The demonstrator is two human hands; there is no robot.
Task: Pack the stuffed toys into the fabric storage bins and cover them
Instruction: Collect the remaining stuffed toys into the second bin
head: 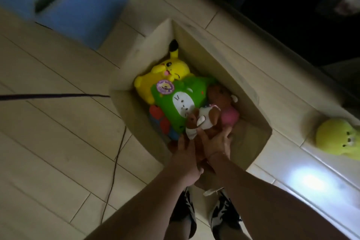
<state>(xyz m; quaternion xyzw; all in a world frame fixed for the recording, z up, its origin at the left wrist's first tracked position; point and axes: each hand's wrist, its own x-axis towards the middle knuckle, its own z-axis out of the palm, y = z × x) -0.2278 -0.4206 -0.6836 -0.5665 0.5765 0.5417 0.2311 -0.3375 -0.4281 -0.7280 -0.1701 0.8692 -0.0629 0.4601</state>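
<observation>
A beige fabric bin [218,58] stands open on the floor, filled with stuffed toys. A yellow plush [169,70] lies at its far end, a green plush [175,107] in the middle, and a red and blue toy [158,121] under it. A doll in pink [228,111] lies on the right. My left hand [185,156] and my right hand [214,143] reach into the near end, fingers extended, touching a brown and white dog plush [206,117]. A brownish toy between my hands is mostly hidden.
A yellow-green plush [337,138] lies outside the bin on a pale ledge at the right. A blue box [81,6] stands at the far left. A thin cable [116,160] runs over the wooden floor left of the bin. Dark furniture fills the top right.
</observation>
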